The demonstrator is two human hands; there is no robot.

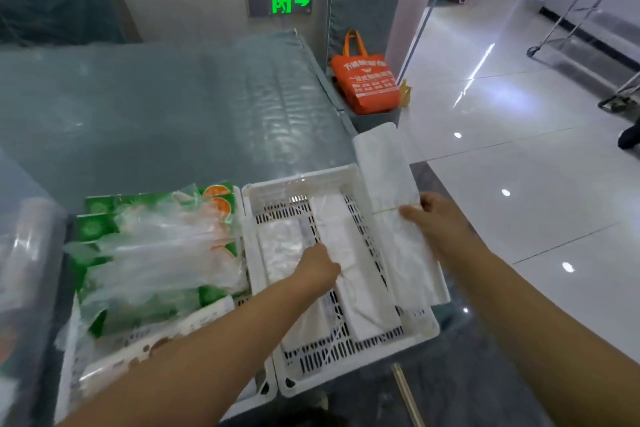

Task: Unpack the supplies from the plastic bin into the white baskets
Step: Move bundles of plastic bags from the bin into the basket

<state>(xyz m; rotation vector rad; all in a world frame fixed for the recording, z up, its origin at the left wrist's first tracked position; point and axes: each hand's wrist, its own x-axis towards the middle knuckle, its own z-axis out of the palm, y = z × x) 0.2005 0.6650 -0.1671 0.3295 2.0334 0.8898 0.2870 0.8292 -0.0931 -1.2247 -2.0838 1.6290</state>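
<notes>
A white slotted basket (263,191) sits in front of me on the plastic-covered surface. Inside it lie a clear-wrapped packet (280,246) on the left and a white bundle of bags (360,291) in the middle. My left hand (318,269) is closed on that middle bundle, low in the basket. My right hand (433,215) grips a second, longer white bundle of bags (384,170) tied with a rubber band. That bundle hangs over the basket's right rim. A second basket on the left, mostly hidden, holds green packs (95,229) and clear packets (162,253).
An orange tote bag (367,80) stands on a grey stool beyond the surface's right edge. Shiny white floor tiles (519,166) spread to the right, with a metal trolley (588,10) at the far right. A clear plastic roll (31,253) lies at the left edge.
</notes>
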